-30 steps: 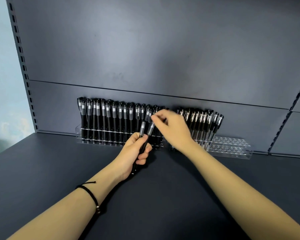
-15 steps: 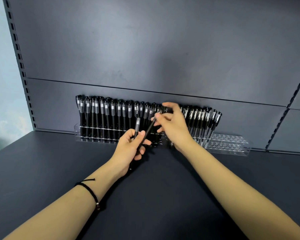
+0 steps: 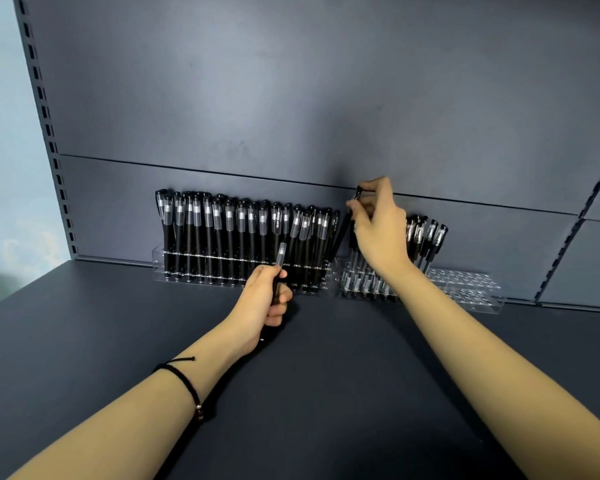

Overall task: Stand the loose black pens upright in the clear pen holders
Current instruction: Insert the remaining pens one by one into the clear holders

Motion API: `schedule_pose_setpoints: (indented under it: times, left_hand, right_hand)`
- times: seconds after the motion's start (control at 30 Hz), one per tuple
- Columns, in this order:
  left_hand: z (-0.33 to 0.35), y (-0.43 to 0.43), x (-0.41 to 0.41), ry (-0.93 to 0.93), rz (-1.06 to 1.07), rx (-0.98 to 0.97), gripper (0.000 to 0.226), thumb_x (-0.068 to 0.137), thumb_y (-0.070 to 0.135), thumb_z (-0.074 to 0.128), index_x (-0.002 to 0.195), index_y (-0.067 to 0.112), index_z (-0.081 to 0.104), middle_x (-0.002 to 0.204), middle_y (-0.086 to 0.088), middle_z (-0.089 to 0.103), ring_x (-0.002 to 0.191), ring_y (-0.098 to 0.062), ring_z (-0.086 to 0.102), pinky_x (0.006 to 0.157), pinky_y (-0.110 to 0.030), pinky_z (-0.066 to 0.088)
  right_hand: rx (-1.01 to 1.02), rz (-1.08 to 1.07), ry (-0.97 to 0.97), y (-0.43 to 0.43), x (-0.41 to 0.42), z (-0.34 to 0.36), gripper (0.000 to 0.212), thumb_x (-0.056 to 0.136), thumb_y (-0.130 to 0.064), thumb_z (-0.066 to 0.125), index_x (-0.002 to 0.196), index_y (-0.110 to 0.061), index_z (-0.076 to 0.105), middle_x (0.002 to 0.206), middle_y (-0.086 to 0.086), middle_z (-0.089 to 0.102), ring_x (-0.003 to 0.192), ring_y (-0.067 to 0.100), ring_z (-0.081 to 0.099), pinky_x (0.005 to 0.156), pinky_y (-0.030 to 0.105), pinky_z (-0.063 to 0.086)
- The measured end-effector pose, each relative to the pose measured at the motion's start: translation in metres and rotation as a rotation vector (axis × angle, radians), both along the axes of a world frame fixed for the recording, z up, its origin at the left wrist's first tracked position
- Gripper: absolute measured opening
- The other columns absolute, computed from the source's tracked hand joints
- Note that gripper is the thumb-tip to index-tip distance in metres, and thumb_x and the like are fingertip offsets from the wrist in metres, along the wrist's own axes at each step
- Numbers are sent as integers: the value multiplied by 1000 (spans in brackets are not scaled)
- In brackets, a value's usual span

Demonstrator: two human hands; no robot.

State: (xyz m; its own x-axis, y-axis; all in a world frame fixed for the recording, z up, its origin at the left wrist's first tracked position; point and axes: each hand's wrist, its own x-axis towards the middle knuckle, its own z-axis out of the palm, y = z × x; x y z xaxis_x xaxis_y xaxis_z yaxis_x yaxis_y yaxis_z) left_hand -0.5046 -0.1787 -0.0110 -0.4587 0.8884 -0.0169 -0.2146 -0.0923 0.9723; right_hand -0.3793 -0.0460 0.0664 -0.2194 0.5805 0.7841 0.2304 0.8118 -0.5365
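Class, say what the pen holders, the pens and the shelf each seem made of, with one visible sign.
Pen holders: clear glossy plastic, likely acrylic; the shelf shows through, edges glint. Pens: probably plastic; matte black barrels, see-through caps. Shelf: matte dark-painted, perhaps metal; material uncertain.

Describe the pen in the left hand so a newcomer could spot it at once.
Find the dark back panel; at its foot stands the fuller left pen holder. In front of it, the left hand grips one black pen. Unlike its racked neighbours, it stands in no slot, its clear cap poking above the fist.
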Motion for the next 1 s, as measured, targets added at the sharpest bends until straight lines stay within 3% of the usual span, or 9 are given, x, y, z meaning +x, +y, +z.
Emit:
schedule_pose_setpoints:
  times: [0.17, 0.27, 0.4, 0.5, 0.63, 0.73, 0.83, 0.9, 1.0]
  left_hand:
    - [0, 0, 0, 9, -11, 1, 16, 101, 23, 36, 89, 16, 45, 54, 2, 42, 40, -8, 25, 37, -18, 17]
    - [-1, 0, 0, 27, -20, 20, 14, 101, 24, 39, 92, 15, 45, 55, 2, 45, 40, -8, 28, 37, -19, 20]
    - [-1, -2, 3, 83, -23, 100, 11, 103, 22, 43, 95, 16, 45, 59, 2, 50, 43, -9, 35, 39, -21, 27]
    - [1, -4, 6, 186, -22, 187, 10, 102, 21, 46, 94, 16, 43, 61, 2, 52, 45, -10, 38, 41, -22, 30]
    - [1, -5, 4, 491, 35, 238, 8, 101, 19, 48, 95, 16, 44, 60, 3, 59, 45, -11, 47, 41, -23, 37]
    - [-4, -6, 1, 723, 102, 201, 7, 100, 24, 51, 95, 24, 46, 66, 3, 65, 54, -12, 57, 52, -28, 47]
    - [-9, -7, -3, 1134, 139, -38, 19, 97, 39, 50, 110, 26, 46, 89, 8, 66, 84, -15, 62, 74, -38, 50]
    - [-15, -7, -5, 1392, 91, -234, 39, 96, 47, 48, 127, 24, 44, 119, 6, 57, 114, -19, 51, 94, -37, 43]
    - [-21, -9, -6, 1495, 7, -389, 54, 97, 54, 40, 143, 25, 39, 147, 12, 31, 137, -16, 26, 112, -35, 23]
  right_hand:
    - [-68, 38, -294, 7, -5, -21, 25, 95, -2, 51, 120, -6, 54, 116, 9, 61, 80, 25, 66, 65, 31, 54]
    - [-47, -4, -281, 4, -7, -20, 26, 96, -8, 52, 121, -9, 59, 122, 5, 58, 74, 19, 63, 65, 26, 49]
    - [22, -35, -214, -16, -7, -19, 24, 93, -27, 59, 114, -17, 64, 109, -4, 56, 66, 9, 53, 71, 27, 47]
    - [-132, 155, -239, -35, -9, -26, 22, 90, -32, 64, 109, -20, 64, 89, -11, 63, 72, 6, 56, 72, 20, 49]
    - [-358, 355, -184, -49, -13, -32, 16, 90, -22, 66, 103, -15, 61, 88, -3, 72, 78, 7, 64, 66, 24, 56]
    - [-466, 420, -97, -53, -14, -32, 19, 92, -12, 62, 109, -16, 55, 88, 4, 71, 77, 10, 65, 60, 23, 56]
    - [-417, 379, 9, -49, -11, -29, 29, 93, -6, 59, 115, -24, 48, 82, 4, 68, 73, 10, 67, 56, 23, 54]
    - [-333, 312, 101, -42, -6, -24, 29, 94, -6, 57, 112, -27, 47, 80, 1, 64, 70, 10, 66, 54, 24, 53]
    - [-187, 203, 146, -30, 5, -14, 26, 96, -7, 54, 109, -30, 50, 81, -4, 59, 70, 11, 64, 59, 32, 56]
